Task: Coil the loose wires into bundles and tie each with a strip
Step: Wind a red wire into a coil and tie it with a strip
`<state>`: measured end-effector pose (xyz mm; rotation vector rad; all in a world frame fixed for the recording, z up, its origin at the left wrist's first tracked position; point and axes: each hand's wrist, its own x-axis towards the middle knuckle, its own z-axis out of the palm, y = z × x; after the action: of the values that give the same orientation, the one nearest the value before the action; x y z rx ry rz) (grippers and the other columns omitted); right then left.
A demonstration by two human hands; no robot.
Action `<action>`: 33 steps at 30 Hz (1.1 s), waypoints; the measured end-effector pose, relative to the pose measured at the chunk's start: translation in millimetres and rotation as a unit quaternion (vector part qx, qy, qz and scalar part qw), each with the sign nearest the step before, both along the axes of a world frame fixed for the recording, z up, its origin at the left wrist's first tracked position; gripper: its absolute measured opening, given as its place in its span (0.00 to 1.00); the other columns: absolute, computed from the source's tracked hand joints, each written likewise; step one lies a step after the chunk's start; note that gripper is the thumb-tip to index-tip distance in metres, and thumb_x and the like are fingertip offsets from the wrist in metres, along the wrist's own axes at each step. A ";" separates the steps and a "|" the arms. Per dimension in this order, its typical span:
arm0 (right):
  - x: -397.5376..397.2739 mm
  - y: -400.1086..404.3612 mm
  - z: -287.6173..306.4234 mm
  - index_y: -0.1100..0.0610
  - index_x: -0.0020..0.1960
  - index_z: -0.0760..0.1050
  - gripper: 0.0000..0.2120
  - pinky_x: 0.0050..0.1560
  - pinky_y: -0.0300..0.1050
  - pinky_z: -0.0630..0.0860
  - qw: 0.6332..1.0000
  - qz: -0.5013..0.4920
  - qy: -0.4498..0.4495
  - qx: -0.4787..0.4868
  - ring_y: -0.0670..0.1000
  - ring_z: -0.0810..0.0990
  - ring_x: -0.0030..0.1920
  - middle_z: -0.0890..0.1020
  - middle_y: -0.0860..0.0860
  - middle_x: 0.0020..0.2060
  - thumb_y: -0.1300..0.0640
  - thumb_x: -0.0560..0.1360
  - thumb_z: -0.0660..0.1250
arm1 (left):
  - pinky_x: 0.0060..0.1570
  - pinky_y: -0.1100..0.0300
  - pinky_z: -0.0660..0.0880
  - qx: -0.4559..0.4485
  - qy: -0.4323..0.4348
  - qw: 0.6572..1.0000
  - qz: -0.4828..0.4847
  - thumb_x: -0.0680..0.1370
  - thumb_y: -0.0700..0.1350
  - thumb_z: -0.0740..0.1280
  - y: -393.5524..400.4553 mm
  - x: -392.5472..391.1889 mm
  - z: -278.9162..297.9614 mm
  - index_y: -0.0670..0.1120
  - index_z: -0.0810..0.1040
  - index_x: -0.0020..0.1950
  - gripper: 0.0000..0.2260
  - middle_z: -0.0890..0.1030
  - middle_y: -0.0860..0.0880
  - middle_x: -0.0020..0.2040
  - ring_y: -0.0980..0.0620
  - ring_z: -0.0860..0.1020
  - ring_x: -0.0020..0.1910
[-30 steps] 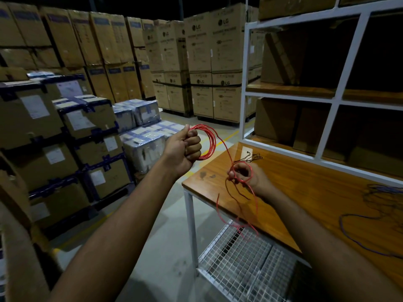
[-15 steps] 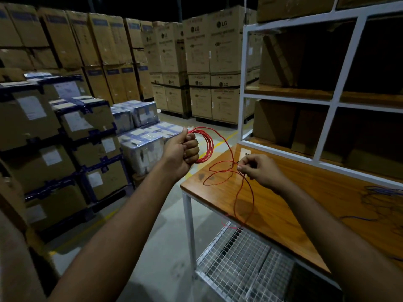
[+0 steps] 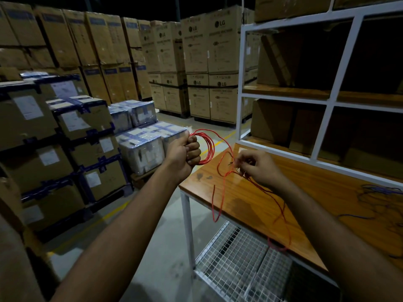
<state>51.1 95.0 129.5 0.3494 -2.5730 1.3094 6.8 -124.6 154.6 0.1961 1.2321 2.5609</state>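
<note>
Midway through coiling, the left hand fists the red wire loops (right hand seemingly pinches its slack), so another wrap comes next.

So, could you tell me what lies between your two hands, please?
In the head view, a slack run of red wire spans from the left hand to the right hand.

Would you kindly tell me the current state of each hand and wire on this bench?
left hand: fist gripping the red coil
right hand: fingers pinching the loose red strand
red wire: partly coiled, untied, its tail hanging over the table edge
blue wire: loose and tangled on the table, untouched
</note>
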 end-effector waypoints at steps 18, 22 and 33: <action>-5.5 -15.6 -19.1 0.54 0.53 0.76 0.13 0.43 0.37 0.75 0.959 -0.091 0.170 0.206 0.47 0.79 0.46 0.82 0.50 0.47 0.56 0.72 0.76 | 0.20 0.65 0.52 -0.006 0.004 1.000 0.027 0.86 0.53 0.52 -3.9 8.5 10.6 0.48 0.67 0.38 0.18 0.60 0.54 0.27 0.58 0.56 0.22; -0.4 -19.1 -16.2 0.56 0.55 0.76 0.13 0.43 0.38 0.77 0.952 -0.090 0.211 0.202 0.49 0.82 0.46 0.83 0.52 0.47 0.55 0.73 0.75 | 0.19 0.66 0.54 -0.031 0.014 0.999 0.036 0.86 0.52 0.52 -3.5 8.8 7.5 0.48 0.66 0.39 0.17 0.61 0.54 0.26 0.58 0.57 0.21; 7.3 -31.4 -3.4 0.55 0.47 0.81 0.11 0.31 0.36 0.69 0.949 -0.101 0.184 0.234 0.44 0.77 0.34 0.79 0.47 0.34 0.48 0.78 0.68 | 0.28 0.65 0.58 -0.142 0.051 0.986 0.064 0.86 0.52 0.52 14.0 19.4 -5.7 0.46 0.70 0.43 0.16 0.77 0.48 0.33 0.57 0.61 0.26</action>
<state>58.4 63.5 126.1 0.3576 -2.4804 0.4944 26.1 -110.6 148.8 0.1923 1.6816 2.4673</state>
